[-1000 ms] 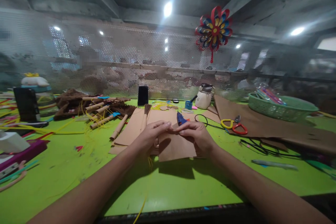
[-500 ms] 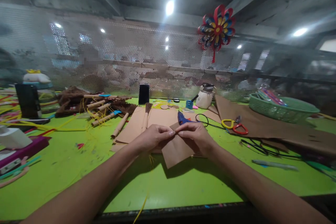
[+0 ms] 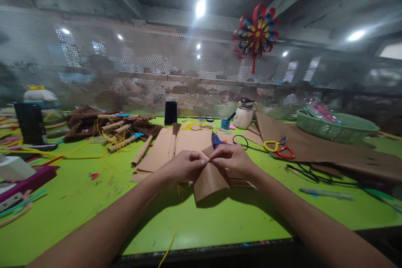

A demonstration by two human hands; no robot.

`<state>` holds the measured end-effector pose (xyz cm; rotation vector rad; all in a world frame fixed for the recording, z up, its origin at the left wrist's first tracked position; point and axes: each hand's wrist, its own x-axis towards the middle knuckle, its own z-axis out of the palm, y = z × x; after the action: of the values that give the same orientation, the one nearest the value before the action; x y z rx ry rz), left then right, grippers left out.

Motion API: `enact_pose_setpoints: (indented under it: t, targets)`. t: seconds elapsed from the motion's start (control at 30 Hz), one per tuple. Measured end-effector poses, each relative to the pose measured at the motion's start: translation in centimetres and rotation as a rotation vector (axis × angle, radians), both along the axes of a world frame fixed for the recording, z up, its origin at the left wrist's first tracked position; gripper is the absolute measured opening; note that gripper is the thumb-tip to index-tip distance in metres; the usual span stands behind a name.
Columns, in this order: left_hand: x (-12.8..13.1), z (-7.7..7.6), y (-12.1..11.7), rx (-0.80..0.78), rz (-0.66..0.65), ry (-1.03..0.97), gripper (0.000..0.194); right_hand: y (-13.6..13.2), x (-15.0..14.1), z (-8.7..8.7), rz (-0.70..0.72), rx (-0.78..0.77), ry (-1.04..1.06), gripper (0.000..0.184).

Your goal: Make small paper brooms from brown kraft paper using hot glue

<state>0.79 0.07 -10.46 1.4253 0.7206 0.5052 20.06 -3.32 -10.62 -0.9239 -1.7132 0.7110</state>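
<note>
The left hand (image 3: 179, 166) and the right hand (image 3: 235, 161) both pinch 1 piece of brown paper (image 3: 210, 183) at its upper part. The paper hangs bent below them, over the near edge of the flat brown sheets (image 3: 194, 140). Just behind the right hand is the blue glue gun (image 3: 216, 139); scissors (image 3: 279, 147) lie farther right.

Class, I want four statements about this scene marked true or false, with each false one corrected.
1. The left hand and right hand hold the brown sheet. True.
2. The scissors are in the right hand. False: the scissors lie apart from it, to its right.
3. The green basket stands on the person's right. True.
4. The flower ornament hangs at the picture's far left. False: the flower ornament hangs right of centre.
</note>
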Motion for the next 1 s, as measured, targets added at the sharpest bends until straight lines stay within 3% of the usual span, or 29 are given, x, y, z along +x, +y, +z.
enact_pose_setpoints:
  t: [0.37, 0.6, 0.77, 1.0]
  targets:
    - [-0.1, 0.6, -0.2, 0.013, -0.017, -0.021, 0.034, 0.9, 1.3, -0.4, 0.08, -0.265, 0.295, 0.013]
    - [0.3, 0.3, 0.0, 0.31, 0.102, 0.05, 0.031, 0.6, 1.4, 0.1, 0.135, -0.339, 0.358, 0.022]
    - [0.7, 0.3, -0.2, 0.625, 0.156, 0.111, 0.029, 0.0, -0.4, 0.3, 0.074, -0.297, 0.164, 0.026]
    - [0.8, 0.7, -0.6, 0.68, 0.15, 0.129, 0.026, -0.1, -0.9, 0.0, -0.035, -0.244, 0.164, 0.027]
